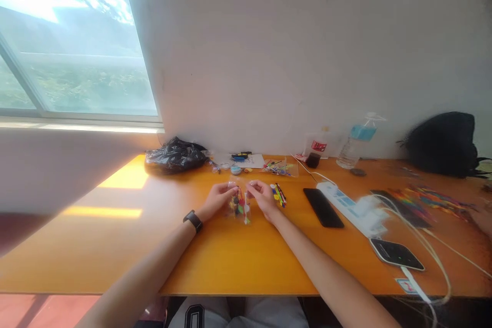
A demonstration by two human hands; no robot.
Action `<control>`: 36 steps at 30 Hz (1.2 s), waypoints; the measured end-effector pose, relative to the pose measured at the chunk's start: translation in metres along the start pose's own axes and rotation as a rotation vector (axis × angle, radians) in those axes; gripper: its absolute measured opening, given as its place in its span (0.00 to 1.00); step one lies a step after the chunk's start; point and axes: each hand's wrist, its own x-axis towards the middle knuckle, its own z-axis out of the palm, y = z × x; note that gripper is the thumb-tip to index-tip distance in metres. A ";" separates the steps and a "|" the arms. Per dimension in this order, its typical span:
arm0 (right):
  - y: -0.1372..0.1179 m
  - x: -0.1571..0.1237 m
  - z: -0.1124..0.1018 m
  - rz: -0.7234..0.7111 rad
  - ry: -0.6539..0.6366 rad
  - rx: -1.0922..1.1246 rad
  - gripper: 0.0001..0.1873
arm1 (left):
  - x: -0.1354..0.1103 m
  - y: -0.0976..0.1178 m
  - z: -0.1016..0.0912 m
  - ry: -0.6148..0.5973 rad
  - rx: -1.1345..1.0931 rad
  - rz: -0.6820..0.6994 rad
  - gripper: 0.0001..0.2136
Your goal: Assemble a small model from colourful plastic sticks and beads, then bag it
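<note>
A clear plastic bag with small colourful pieces in it is held up over the table, just in front of me. My left hand pinches its upper left edge between thumb and fingers. On the other side, my right hand is closed at the bag's upper right edge. A thin white stick shows beside my right fingertips; whether it lies inside the bag I cannot tell. Just right of that hand lies a small group of coloured sticks and pieces.
Along the wall are a black plastic bag, a packet of small parts and a water bottle. To the right lie a black phone, a power strip, cables and a white-edged device. Another person's hand shows at far right.
</note>
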 end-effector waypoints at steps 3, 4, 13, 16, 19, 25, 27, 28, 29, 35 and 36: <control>0.007 -0.003 0.002 0.013 -0.006 -0.006 0.19 | 0.002 -0.003 -0.004 0.073 -0.038 -0.021 0.20; 0.008 -0.004 0.003 0.018 -0.004 -0.008 0.19 | 0.003 -0.004 -0.005 0.099 -0.042 -0.025 0.20; 0.005 -0.008 0.005 -0.039 -0.025 -0.084 0.26 | 0.008 -0.017 -0.008 0.107 -0.003 -0.028 0.25; 0.011 -0.007 0.005 -0.044 -0.041 -0.128 0.21 | 0.008 -0.016 -0.006 0.072 0.027 -0.018 0.22; 0.014 -0.006 0.005 -0.076 -0.041 -0.178 0.19 | 0.008 -0.016 -0.006 0.057 0.022 -0.013 0.20; 0.012 -0.006 0.005 -0.124 0.022 -0.241 0.18 | 0.010 -0.023 -0.012 -0.031 0.030 -0.011 0.25; 0.011 -0.006 0.005 -0.091 0.027 -0.216 0.19 | 0.011 -0.025 -0.014 -0.053 0.004 -0.004 0.27; 0.011 -0.007 0.005 -0.065 0.024 -0.198 0.20 | 0.011 -0.025 -0.014 -0.053 -0.007 -0.004 0.27; 0.011 -0.007 0.005 -0.034 0.018 -0.177 0.21 | 0.011 -0.025 -0.015 -0.047 -0.011 -0.009 0.26; 0.003 -0.011 0.005 0.060 -0.030 -0.008 0.19 | 0.013 -0.027 -0.013 0.033 0.039 -0.051 0.20; 0.002 -0.012 0.005 0.040 -0.057 0.005 0.20 | 0.013 -0.028 -0.013 0.052 0.044 -0.050 0.20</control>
